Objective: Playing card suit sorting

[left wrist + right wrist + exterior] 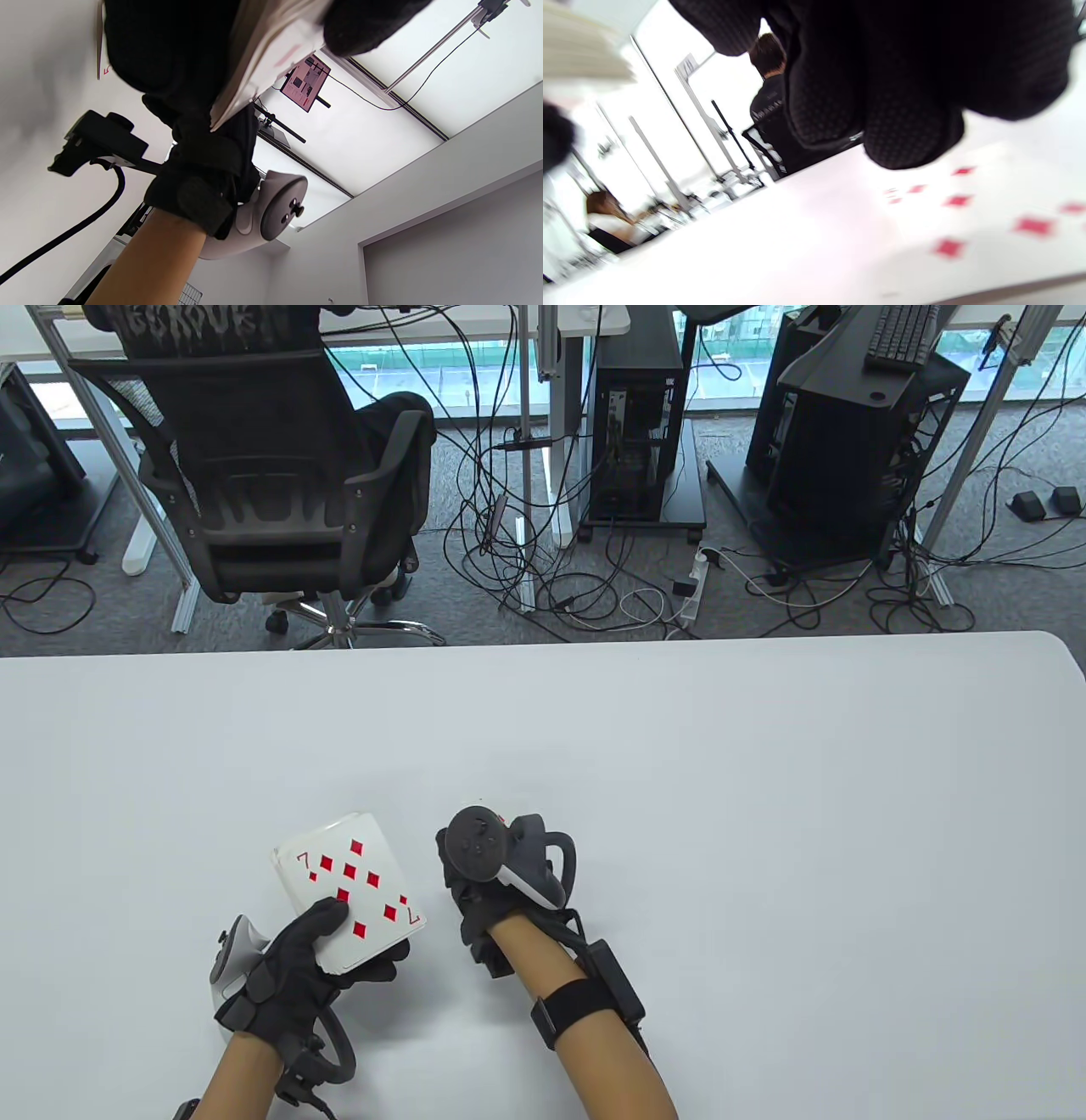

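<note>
My left hand [316,948] holds a face-up deck of cards [348,891] just above the near part of the white table [679,780]. Its thumb lies on the top card, a seven of diamonds. In the left wrist view the deck's stacked edges [263,63] show between the gloved fingers [169,51]. My right hand [479,857] is close to the deck's right, palm down under its tracker. A corner of a card [502,818] peeks out beyond it. The right wrist view shows curled fingers [903,127] over a blurred diamond card [967,212]; the thumb is hidden.
Beyond the table's far edge stand a black office chair [280,500], computer towers [640,415] and loose cables on the floor. People sit at other desks in the right wrist view's background.
</note>
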Demonstrator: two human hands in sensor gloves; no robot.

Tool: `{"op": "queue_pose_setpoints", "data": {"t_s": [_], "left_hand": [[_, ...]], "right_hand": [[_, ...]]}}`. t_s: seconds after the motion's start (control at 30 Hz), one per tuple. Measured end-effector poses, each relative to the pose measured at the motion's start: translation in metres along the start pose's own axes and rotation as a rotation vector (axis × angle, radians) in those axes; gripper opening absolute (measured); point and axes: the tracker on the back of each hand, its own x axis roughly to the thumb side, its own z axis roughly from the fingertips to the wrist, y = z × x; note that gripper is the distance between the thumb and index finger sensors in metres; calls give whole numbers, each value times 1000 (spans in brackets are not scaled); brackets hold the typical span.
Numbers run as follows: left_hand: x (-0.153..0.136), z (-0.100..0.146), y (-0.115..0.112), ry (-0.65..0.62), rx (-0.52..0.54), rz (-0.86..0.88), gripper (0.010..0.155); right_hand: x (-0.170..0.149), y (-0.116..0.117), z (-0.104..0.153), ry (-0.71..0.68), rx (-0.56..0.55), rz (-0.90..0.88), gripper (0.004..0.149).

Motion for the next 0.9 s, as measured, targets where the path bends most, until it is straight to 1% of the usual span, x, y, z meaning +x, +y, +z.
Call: {"op": "queue_pose_setpoints", "data": {"t_s": [0.1, 0.17, 0.23, 0.27, 0.3, 0.37, 0.47, 0.77, 0.9], "left_hand": [[-1, 0, 0, 6, 1, -3, 64], [-1, 0, 0, 10, 0, -5, 64], [-1, 0, -1, 13, -5, -8, 64], [-1, -1, -1, 14, -7, -10, 64], [-1, 0, 0, 17, -5, -15, 64], [-2, 0, 2, 27, 8, -47, 65], [-3, -1, -1, 9, -10, -13, 65], [-4, -2, -2, 11, -17, -21, 65], [-3, -2, -1, 11, -17, -25, 64]], "right_hand": [[6, 4, 16, -68, 51, -235, 55], [9, 7, 23, -130, 71, -263, 64], [13, 10, 27, -151, 101, -202, 72], [14, 11, 28, -167, 108, -176, 73], [16, 12, 29, -174, 97, -152, 72], [17, 12, 30, -172, 47, -161, 66], [14, 11, 29, -172, -32, -201, 55], [-4, 4, 18, -75, 20, -349, 40], [-15, -3, 13, -38, -3, -312, 37]]}}
